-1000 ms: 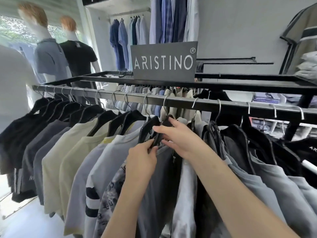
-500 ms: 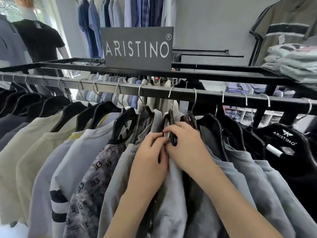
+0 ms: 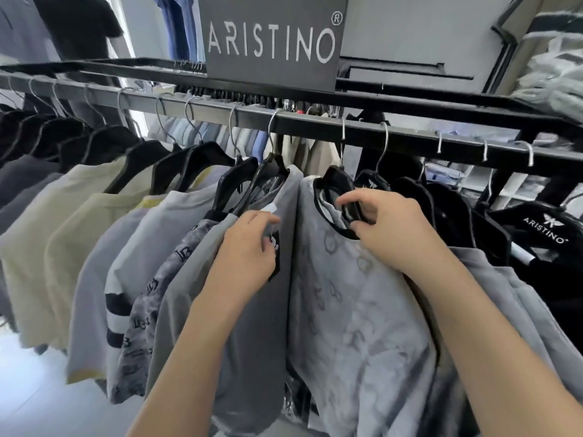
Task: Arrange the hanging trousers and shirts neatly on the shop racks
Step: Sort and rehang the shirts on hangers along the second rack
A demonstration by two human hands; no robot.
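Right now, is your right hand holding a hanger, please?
Yes, the right hand curls its fingers round the black hanger of the patterned shirt.

Clothes shop: shirts (image 3: pixel 362 310) on rack (image 3: pixel 315 127) w/ brand sign (image 3: pixel 271 42).

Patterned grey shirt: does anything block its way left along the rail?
Nothing visible does. The right hand grips the black hanger of the patterned grey shirt, and the rail is bare from its hook to the neighbouring hook of the plain grey shirt, which the left hand holds.
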